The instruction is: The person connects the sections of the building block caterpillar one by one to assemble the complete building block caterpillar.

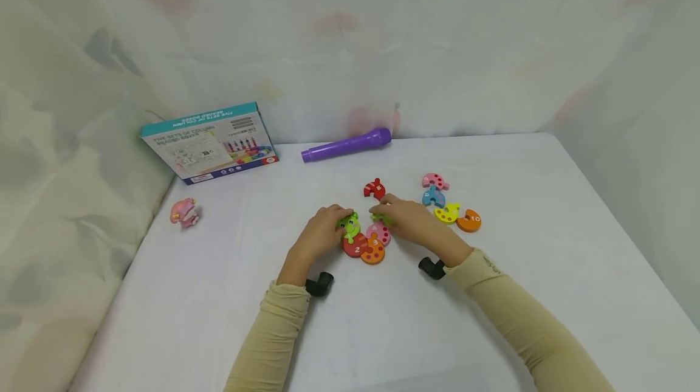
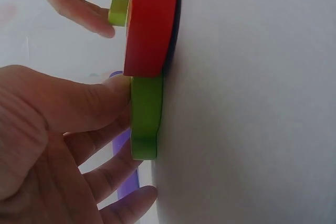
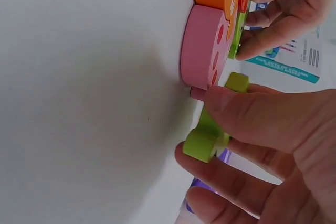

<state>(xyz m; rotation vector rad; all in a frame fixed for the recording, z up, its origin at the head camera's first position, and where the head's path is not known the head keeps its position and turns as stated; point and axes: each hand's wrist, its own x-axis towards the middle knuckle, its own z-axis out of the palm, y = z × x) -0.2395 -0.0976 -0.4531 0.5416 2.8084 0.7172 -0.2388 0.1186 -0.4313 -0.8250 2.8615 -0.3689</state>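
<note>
My left hand [image 1: 319, 231] holds the green smiling caterpillar-head puzzle piece [image 1: 350, 229] between thumb and fingers, flat on the table. Joined to that head is a red piece [image 1: 353, 247] marked 2, followed by an orange piece [image 1: 374, 253] marked 3 and a pink spotted piece [image 1: 380, 233]. My right hand [image 1: 411, 222] pinches a loose green puzzle piece [image 3: 201, 141], slightly raised and tilted beside the pink piece's knob. Its number is hidden. Beyond my right fingers lies a red striped piece [image 1: 374, 188].
Right of my right hand lie a pink piece [image 1: 433, 181], a blue piece [image 1: 434, 197], a yellow piece [image 1: 447, 214] and an orange piece [image 1: 468, 220] marked 10. A purple toy microphone [image 1: 347, 146], a printed box [image 1: 210, 144] and a pink figurine [image 1: 185, 213] stand farther off.
</note>
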